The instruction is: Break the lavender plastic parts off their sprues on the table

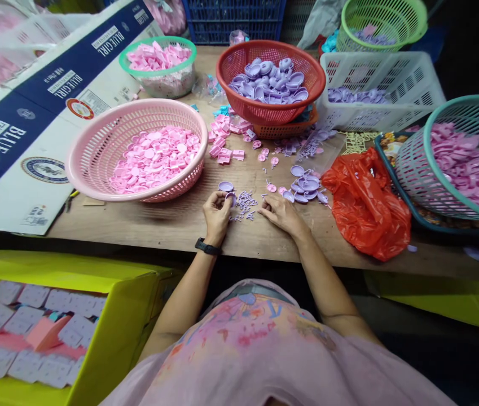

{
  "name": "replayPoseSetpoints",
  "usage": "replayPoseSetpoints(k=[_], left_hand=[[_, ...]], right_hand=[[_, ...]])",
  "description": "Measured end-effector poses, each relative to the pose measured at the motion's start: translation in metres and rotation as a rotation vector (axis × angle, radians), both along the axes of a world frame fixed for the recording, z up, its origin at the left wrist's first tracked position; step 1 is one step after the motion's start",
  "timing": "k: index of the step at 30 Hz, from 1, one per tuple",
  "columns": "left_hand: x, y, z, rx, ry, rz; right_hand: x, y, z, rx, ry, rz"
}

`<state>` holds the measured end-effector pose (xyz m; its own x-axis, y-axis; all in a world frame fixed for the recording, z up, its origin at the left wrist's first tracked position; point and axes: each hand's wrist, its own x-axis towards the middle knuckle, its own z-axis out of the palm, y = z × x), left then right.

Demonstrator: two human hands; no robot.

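My left hand point(216, 216), with a dark watch point(207, 246) at the wrist, pinches a small purple oval plastic piece point(231, 197). A second purple oval piece point(225, 186) lies just beyond its fingertips. Between my hands spreads a small heap of thin purple hook-like bits point(246, 202) on the wooden table point(171, 221). My right hand point(281, 214) is at the heap's right side, thumb and forefinger drawn together; a tiny purple bit shows near the tips, but whether they grip it is unclear. Loose purple oval dishes point(307, 185) lie beyond the right hand.
A pink basket point(137, 113) of pink parts stands left, a red basket point(271, 98) of purple parts behind. On the right are a crumpled red bag point(368, 208) and a teal basket point(417, 158). Below left, a yellow box point(124, 316) holds pale cards.
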<state>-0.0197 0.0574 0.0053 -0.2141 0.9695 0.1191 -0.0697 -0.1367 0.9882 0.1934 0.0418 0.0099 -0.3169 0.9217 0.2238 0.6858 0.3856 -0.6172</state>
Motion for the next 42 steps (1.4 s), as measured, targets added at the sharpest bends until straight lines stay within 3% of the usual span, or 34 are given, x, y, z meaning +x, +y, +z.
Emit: replayPoseSetpoints(k=[6, 12, 15, 19, 25, 32, 42], left_hand=[[0.002, -0.001, -0.001, -0.015, -0.067, -0.048], [0.004, -0.002, -0.003, -0.067, -0.065, -0.082], [0.005, -0.002, -0.006, -0.088, -0.065, -0.098], [0.007, -0.003, -0.01, -0.077, -0.052, -0.112], [0.009, -0.007, -0.009, 0.054, 0.099, -0.112], [0.009, -0.01, -0.014, 0.158, 0.355, -0.125], [0.011, -0.012, -0.013, 0.198, 0.485, -0.12]], right_hand=[[-0.005, 0.004, -0.002, 0.028, 0.211, -0.081], [-0.011, 0.009, -0.007, -0.144, 0.698, -0.192], [-0.014, 0.009, -0.007, -0.2, 0.815, -0.203], [-0.021, 0.008, -0.006, -0.201, 0.847, -0.216], [-0.04, 0.003, -0.006, -0.028, 0.812, -0.15], [-0.056, -0.004, -0.006, -0.086, 0.819, -0.153], [-0.057, -0.004, -0.005, -0.044, 0.78, -0.169]])
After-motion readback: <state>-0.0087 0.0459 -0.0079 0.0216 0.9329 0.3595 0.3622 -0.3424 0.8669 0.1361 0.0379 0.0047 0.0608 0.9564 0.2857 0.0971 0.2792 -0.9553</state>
